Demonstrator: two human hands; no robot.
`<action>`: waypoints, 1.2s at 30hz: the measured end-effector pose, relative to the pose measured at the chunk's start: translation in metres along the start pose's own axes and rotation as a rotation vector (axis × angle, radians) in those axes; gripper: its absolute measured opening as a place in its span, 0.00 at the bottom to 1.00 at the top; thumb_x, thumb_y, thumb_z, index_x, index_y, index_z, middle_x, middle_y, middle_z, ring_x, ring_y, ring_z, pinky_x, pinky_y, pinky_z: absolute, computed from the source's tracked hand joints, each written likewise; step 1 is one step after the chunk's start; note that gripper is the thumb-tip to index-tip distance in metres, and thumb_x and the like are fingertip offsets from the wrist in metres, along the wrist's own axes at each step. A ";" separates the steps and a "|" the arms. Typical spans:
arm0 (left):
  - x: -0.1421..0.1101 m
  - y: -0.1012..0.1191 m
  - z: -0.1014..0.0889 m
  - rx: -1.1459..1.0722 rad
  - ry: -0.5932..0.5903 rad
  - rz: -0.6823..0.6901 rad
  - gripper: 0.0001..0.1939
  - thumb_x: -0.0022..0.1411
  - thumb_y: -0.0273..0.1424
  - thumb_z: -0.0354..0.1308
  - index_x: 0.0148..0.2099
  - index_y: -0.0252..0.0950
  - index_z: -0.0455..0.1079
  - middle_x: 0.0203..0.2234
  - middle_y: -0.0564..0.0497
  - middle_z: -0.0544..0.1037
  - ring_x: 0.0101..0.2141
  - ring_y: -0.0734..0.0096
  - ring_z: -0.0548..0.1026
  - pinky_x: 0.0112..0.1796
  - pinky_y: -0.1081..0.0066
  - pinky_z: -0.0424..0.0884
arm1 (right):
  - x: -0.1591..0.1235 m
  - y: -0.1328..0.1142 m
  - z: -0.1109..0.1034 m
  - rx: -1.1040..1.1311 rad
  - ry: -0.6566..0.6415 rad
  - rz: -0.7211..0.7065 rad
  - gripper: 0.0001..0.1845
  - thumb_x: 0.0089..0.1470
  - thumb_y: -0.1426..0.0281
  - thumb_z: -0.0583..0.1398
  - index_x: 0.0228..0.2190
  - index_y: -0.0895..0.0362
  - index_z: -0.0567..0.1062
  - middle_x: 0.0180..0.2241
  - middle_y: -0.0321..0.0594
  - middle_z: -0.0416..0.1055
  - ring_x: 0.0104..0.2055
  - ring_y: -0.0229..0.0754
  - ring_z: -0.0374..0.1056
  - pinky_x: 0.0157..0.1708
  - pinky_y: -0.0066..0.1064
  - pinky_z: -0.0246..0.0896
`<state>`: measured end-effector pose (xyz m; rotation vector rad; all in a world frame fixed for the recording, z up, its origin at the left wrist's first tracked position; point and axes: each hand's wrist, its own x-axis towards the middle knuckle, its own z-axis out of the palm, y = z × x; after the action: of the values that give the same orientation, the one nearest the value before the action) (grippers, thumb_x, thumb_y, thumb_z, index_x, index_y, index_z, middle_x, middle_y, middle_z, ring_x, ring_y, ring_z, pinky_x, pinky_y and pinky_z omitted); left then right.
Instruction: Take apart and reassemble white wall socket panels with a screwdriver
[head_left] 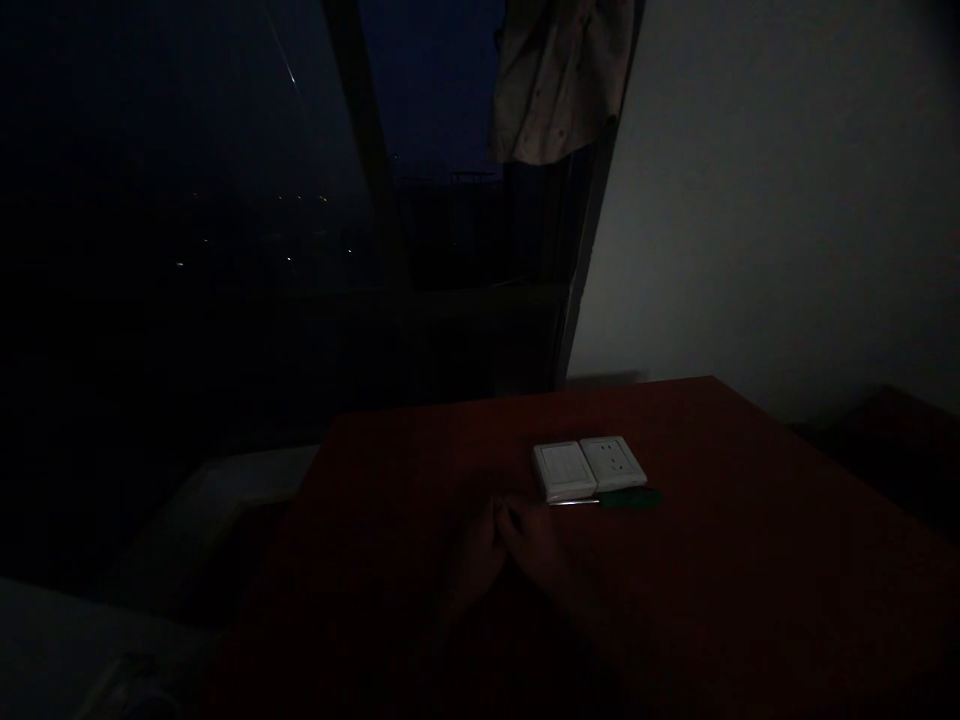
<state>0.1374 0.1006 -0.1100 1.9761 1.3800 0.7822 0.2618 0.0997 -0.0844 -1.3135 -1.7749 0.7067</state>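
My left hand (484, 545) and my right hand (531, 538) rest together on the dark red table, thumbs and fingertips close to touching. Both are curled closed, and nothing shows in them, though the light is very dim. Just beyond my right hand lies a screwdriver (628, 498) with a green handle, its metal shaft pointing left toward my knuckles. Behind it, two white wall plates sit side by side: a switch (565, 470) on the left and a socket (613, 462) with several pin holes on the right.
The table (420, 450) ends at a far edge near a dark window (442, 90) and a pale wall (765, 200). A light curtain (562, 80) hangs at the window's upper right. Pale surfaces lie low at the left, hard to make out.
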 end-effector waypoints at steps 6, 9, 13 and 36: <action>0.001 -0.005 0.002 0.014 -0.005 -0.020 0.19 0.62 0.28 0.46 0.55 0.34 0.64 0.50 0.39 0.74 0.49 0.59 0.73 0.51 0.59 0.67 | 0.001 0.002 0.002 -0.001 -0.012 0.004 0.18 0.60 0.67 0.49 0.25 0.57 0.72 0.25 0.39 0.73 0.27 0.38 0.67 0.27 0.26 0.55; 0.001 -0.002 0.000 0.012 -0.016 -0.021 0.19 0.63 0.28 0.46 0.55 0.35 0.65 0.49 0.40 0.75 0.48 0.60 0.74 0.50 0.60 0.67 | 0.001 0.002 0.002 0.000 -0.015 0.006 0.18 0.60 0.67 0.49 0.24 0.57 0.72 0.25 0.38 0.73 0.26 0.38 0.67 0.27 0.26 0.54; 0.001 0.003 -0.002 0.019 -0.013 -0.036 0.19 0.62 0.28 0.47 0.55 0.35 0.65 0.51 0.39 0.73 0.50 0.59 0.72 0.52 0.59 0.65 | 0.002 0.003 0.001 0.002 -0.015 0.009 0.18 0.60 0.67 0.49 0.23 0.57 0.72 0.24 0.39 0.73 0.26 0.37 0.67 0.27 0.26 0.55; 0.002 0.002 0.003 0.034 0.004 -0.028 0.18 0.61 0.27 0.47 0.53 0.33 0.66 0.50 0.38 0.74 0.50 0.57 0.73 0.52 0.56 0.65 | 0.000 0.008 0.001 0.009 0.003 -0.009 0.18 0.60 0.66 0.48 0.25 0.57 0.73 0.25 0.39 0.73 0.27 0.38 0.67 0.27 0.26 0.55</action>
<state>0.1414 0.1009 -0.1097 1.9776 1.4293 0.7556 0.2651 0.1021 -0.0909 -1.2995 -1.7723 0.7059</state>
